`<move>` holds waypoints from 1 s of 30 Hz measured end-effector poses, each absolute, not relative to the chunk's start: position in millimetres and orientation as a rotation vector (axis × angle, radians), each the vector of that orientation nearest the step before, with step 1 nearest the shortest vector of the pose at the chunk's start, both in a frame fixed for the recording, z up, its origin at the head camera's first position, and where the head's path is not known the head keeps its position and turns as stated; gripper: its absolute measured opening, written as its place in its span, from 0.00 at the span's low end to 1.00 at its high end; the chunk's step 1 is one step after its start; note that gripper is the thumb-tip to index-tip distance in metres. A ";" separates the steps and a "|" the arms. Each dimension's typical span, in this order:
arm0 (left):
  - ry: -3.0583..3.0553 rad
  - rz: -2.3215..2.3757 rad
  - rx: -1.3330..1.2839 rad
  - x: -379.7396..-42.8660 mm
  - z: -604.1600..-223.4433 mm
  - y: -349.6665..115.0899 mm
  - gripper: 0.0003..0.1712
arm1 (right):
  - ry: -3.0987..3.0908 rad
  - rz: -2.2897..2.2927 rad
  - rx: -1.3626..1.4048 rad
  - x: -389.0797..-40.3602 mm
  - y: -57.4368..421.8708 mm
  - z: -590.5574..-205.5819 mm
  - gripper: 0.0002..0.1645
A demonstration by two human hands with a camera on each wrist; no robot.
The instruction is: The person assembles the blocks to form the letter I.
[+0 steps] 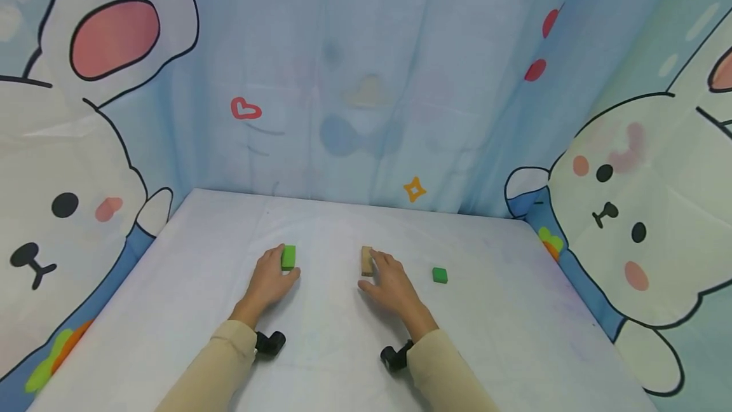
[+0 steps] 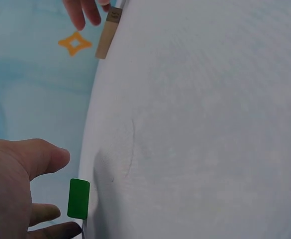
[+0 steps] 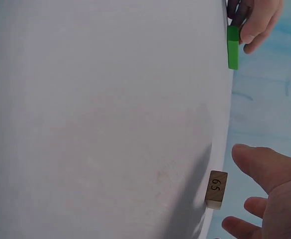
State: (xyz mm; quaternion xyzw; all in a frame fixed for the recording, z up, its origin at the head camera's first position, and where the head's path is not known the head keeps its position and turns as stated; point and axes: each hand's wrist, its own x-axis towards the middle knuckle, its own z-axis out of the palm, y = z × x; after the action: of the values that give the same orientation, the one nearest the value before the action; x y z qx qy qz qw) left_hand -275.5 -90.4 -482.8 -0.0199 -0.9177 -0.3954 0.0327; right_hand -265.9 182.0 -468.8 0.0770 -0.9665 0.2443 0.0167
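My left hand [image 1: 267, 283] is around a bright green block [image 1: 288, 258] on the white table, fingers on its left side. In the left wrist view the thumb stands apart from the green block [image 2: 78, 199]. My right hand [image 1: 394, 285] reaches to a plain wooden block [image 1: 366, 262], its fingers along the right side and the thumb spread out in front. A dark number is printed on the end of this wooden block [image 3: 216, 186], and in the right wrist view a gap shows between it and the thumb.
A smaller dark green block [image 1: 440, 275] lies on the table to the right of my right hand. The white tabletop [image 1: 337, 348] ends at a blue curtain [image 1: 286, 81] with cartoon rabbits on both sides. Each wrist wears a small black camera [image 1: 271, 343].
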 end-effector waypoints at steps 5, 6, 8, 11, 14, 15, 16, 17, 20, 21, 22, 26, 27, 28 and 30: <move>-2.828 -1.198 -0.069 -280.4 -483.9 -87.4 0.43 | -2.993 0.745 0.273 -271.5 182.8 -467.1 0.47; -2.831 -1.194 -0.068 -280.9 -484.2 -87.3 0.43 | -2.995 0.750 0.278 -272.2 182.9 -467.1 0.47; -2.839 -1.186 -0.064 -282.0 -484.9 -87.1 0.44 | -3.002 0.763 0.283 -273.3 183.5 -468.2 0.47; -2.853 -1.167 -0.066 -283.5 -486.5 -87.1 0.45 | -3.020 0.764 0.272 -274.6 185.1 -471.1 0.47; -2.860 -1.149 -0.066 -285.5 -487.1 -86.9 0.45 | -3.028 0.757 0.258 -276.6 186.6 -473.4 0.48; -2.852 -1.143 -0.070 -286.0 -487.1 -87.0 0.45 | -3.025 0.751 0.257 -277.4 187.0 -473.8 0.48; -2.849 -1.137 -0.071 -286.8 -487.3 -86.9 0.45 | -3.023 0.752 0.253 -278.0 187.3 -474.1 0.47; -2.845 -1.132 -0.075 -287.4 -487.1 -86.8 0.45 | -3.024 0.755 0.247 -278.6 187.6 -474.3 0.47; -2.840 -1.126 -0.076 -288.5 -486.8 -86.5 0.44 | -3.024 0.770 0.237 -280.1 188.0 -475.6 0.47; -2.838 -1.124 -0.074 -288.8 -486.9 -86.4 0.44 | -3.025 0.775 0.236 -280.6 188.1 -476.2 0.47; -2.837 -1.121 -0.070 -289.1 -486.8 -86.1 0.44 | -3.025 0.782 0.235 -281.0 188.2 -476.7 0.47; -2.824 -1.115 -0.051 -289.9 -486.9 -86.4 0.43 | -3.007 0.803 0.247 -284.6 187.1 -479.3 0.46; -2.820 -1.110 -0.051 -290.1 -487.4 -86.7 0.43 | -3.006 0.812 0.239 -285.0 187.1 -479.6 0.46; -2.818 -1.105 -0.053 -290.2 -487.5 -86.8 0.42 | -3.005 0.820 0.231 -285.6 187.2 -479.6 0.45; -2.818 -1.109 -0.054 -290.8 -487.7 -86.8 0.42 | -3.003 0.834 0.220 -286.7 187.9 -479.6 0.45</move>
State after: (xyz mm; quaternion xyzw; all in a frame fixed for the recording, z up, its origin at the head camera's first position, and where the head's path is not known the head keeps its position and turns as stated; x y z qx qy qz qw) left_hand -290.8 -86.8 -487.7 -0.0177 -0.9290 -0.3655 0.0563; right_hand -286.7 187.9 -479.6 0.0704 -0.9611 0.2670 0.0088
